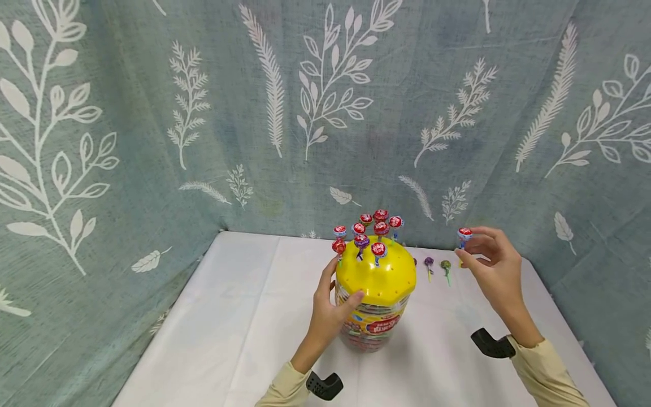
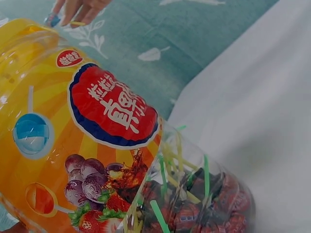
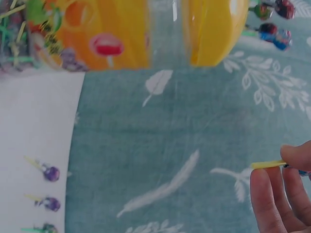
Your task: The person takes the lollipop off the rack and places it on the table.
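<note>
A clear plastic candy jar (image 1: 373,325) with a yellow lid (image 1: 378,280) stands on the table. Several wrapped lollipops (image 1: 381,228) stick up from holes in the lid's far and left part, while small bare holes show nearer the front. My left hand (image 1: 328,316) grips the jar just under the lid, its thumb across the front and its fingers around the left side. Off to the jar's right, raised above the table, my right hand (image 1: 493,263) pinches a red-and-blue lollipop (image 1: 464,234) by its yellow stick (image 3: 267,165), candy end up.
Loose lollipops, among them a purple one (image 1: 429,262) and a green one (image 1: 446,265), lie in a row near the back edge of the white table (image 1: 244,316). More lollipops (image 2: 194,208) fill the jar's bottom. A patterned curtain (image 1: 285,186) hangs behind and around the table.
</note>
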Tool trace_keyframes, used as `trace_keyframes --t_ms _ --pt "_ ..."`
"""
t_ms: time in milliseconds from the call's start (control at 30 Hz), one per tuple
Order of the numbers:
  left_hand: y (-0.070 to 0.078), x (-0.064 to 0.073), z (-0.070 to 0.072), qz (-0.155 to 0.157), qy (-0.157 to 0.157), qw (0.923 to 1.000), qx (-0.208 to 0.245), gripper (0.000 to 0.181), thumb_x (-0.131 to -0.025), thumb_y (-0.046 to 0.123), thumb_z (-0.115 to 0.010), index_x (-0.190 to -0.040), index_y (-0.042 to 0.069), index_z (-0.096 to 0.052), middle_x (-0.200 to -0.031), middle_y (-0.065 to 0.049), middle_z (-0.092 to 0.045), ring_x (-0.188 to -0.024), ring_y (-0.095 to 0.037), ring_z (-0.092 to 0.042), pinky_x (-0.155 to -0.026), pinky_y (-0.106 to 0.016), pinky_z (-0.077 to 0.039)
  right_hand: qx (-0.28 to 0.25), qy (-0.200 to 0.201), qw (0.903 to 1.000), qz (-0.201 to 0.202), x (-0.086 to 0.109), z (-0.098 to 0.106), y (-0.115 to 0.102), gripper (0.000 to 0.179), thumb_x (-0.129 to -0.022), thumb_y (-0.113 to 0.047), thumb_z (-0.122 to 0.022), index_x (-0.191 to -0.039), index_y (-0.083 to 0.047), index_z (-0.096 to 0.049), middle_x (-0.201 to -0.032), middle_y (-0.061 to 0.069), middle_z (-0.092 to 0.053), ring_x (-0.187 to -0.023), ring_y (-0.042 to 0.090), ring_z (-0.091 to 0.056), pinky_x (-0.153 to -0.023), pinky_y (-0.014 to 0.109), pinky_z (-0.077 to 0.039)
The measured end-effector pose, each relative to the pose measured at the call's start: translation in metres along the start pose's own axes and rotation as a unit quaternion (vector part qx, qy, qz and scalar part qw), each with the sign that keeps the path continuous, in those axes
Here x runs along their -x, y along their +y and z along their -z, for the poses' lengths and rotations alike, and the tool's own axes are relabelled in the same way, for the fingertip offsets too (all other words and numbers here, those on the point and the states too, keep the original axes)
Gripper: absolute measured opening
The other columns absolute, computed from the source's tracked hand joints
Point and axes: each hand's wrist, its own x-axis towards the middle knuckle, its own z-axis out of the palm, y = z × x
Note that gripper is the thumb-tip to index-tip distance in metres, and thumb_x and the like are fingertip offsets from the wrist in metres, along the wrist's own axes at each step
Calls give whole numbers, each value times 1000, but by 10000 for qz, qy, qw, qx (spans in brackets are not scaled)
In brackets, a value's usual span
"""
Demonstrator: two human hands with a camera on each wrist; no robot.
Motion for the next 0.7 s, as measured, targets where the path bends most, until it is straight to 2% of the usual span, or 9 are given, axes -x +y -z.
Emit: trace_keyframes --t_ms 200,367,533,700 --pt "0 0 2 30 9 10000 -31 73 -83 36 -67 -146 28 -31 -144 5 -39 -132 -19 -36 -100 -57 -33 376 10 9991 -186 1 6 11 44 -75 14 -70 -117 8 -55 -86 13 -61 -69 12 -62 -55 17 -51" --pt "0 2 2 91 12 9999 -49 74 -83 33 -68 -146 26 -30 -146 3 -38 -133 -21 -35 -100 -57 -34 572 -91 9980 -260 0 13 43 45 -76 11 -70 -119 5 -57 -89 22 -60 -68 10 -62 -54 17 -51" --pt "1 3 2 122 -22 9999 -89 73 -84 33 -67 -146 27 -30 -146 3 -37 -133 -21 -34 -100 -57 -34 815 -89 9957 -432 -1 21 76 46 -78 5 -72 -121 -1 -58 -89 19 -61 -67 6 -61 -55 17 -51" --pt "3 2 2 93 -32 9999 -108 72 -84 35 -66 -146 27 -30 -146 4 -37 -133 -21 -34 -100 -57 -34 980 -75 9936 -559 -3 26 94 45 -78 3 -72 -122 -1 -59 -89 17 -62 -68 4 -61 -55 18 -51"
